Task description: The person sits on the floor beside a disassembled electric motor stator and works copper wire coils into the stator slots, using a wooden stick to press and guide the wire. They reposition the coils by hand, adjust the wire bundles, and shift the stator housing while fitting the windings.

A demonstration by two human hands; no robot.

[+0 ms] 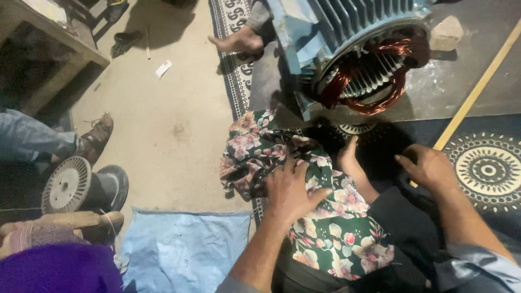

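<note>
My left hand [292, 190] lies flat, fingers spread, on a green floral cloth [320, 217] that covers my lap and bunches up toward the left. My right hand [429, 165] rests with curled fingers on a dark patterned mat [488, 168], touching the lower end of a long wooden stick [477, 89]. My bare foot [350, 160] shows between the hands. Just ahead lies a blue electric motor housing [347, 32] on its side, with copper windings [374, 81] spilling from its open end.
Another person's bare foot [241, 40] rests by the motor at top. At the left sit a wire spool [81, 187], a person's shoe [97, 135] and jeans leg, and a wooden table [49, 49]. A blue sack [179, 249] lies on the floor near me.
</note>
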